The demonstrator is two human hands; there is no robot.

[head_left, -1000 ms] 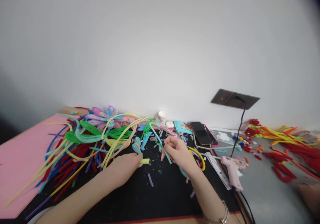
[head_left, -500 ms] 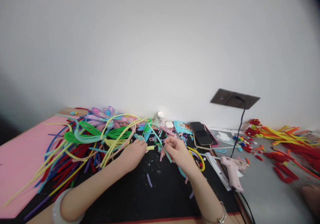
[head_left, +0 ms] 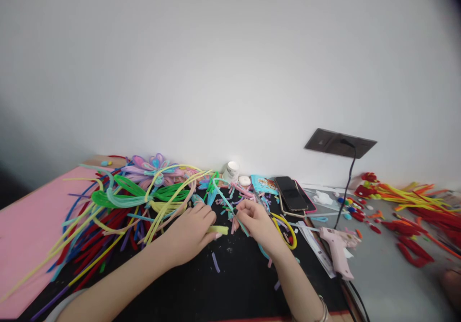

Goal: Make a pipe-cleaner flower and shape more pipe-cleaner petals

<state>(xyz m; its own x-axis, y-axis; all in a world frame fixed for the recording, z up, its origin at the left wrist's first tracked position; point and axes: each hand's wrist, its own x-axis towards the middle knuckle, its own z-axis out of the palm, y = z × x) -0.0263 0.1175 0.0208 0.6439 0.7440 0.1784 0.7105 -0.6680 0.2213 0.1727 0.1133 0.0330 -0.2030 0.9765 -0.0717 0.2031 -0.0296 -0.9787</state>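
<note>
My left hand (head_left: 192,231) is closed over the black mat, pinching a short, thick pale-yellow piece of pipe cleaner (head_left: 219,230) whose end sticks out to the right. A small gap separates it from my right hand (head_left: 256,222), whose thumb and fingertips pinch a bent mint-green pipe cleaner (head_left: 224,197). That strand runs up and left from the fingers, and its other end shows below them. Short coloured offcuts lie behind and beneath the right fingers. A purple offcut (head_left: 215,262) rests on the black mat (head_left: 201,293) between my forearms.
Bundles of pipe cleaners (head_left: 137,198) and a pastel flower (head_left: 154,163) spread at left on pink sheeting (head_left: 32,207). A paper cup (head_left: 231,171), phone (head_left: 291,193) and yellow loop (head_left: 294,238) lie behind and right. A pink glue gun (head_left: 338,251) has its cord by the wall socket (head_left: 338,142).
My left hand has come nearer to me and turned, bringing the pale-yellow piece lower and slightly right. My right hand stays almost in place with the mint-green pipe cleaner.
</note>
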